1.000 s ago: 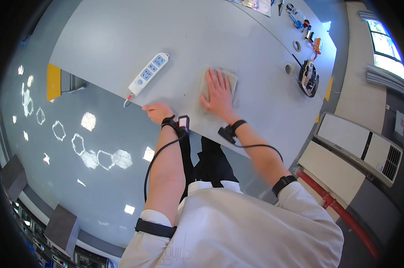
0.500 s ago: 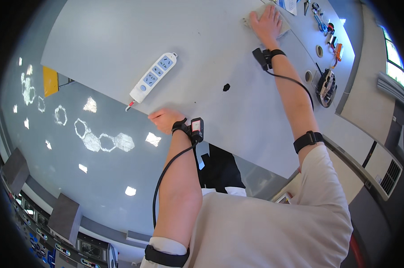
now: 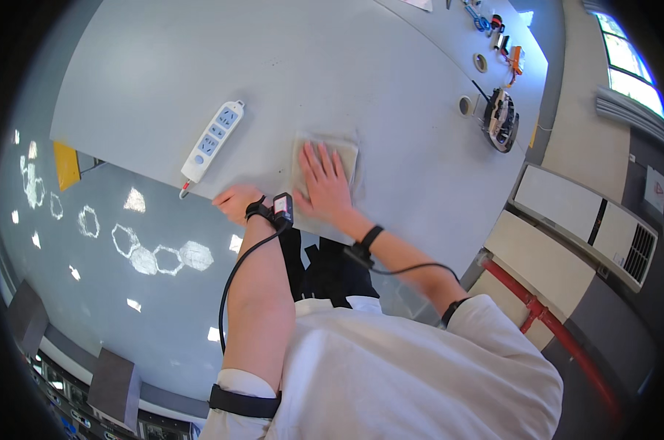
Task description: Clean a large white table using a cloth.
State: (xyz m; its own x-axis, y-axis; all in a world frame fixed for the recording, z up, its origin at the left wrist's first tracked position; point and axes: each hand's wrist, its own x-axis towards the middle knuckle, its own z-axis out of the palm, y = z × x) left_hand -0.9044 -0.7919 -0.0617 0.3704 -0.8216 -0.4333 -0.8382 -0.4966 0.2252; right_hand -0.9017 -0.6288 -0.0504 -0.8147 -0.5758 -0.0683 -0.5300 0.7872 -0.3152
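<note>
My right hand (image 3: 323, 180) lies flat, fingers spread, on a folded beige cloth (image 3: 350, 158) near the table's front edge. The palm and fingers press the cloth against the grey tabletop (image 3: 405, 183). Just left of it, my left hand (image 3: 236, 202) rests at the table edge with its fingers curled in; nothing shows in them. Beyond the left hand a white power strip (image 3: 213, 141) with blue socket faces lies slanted on the table.
Farther right on the table are tape rolls (image 3: 480, 62), an orange item (image 3: 517, 60), blue scissors (image 3: 479, 20) and a dark round device (image 3: 501, 121) with exposed innards. Cables run from the straps on both wrists. A red pipe (image 3: 541, 308) stands at the right.
My right hand has drawn the cloth from the far right back toward me, beside my left hand. A small black scrap seen earlier is now out of sight. The view has shifted rightward.
</note>
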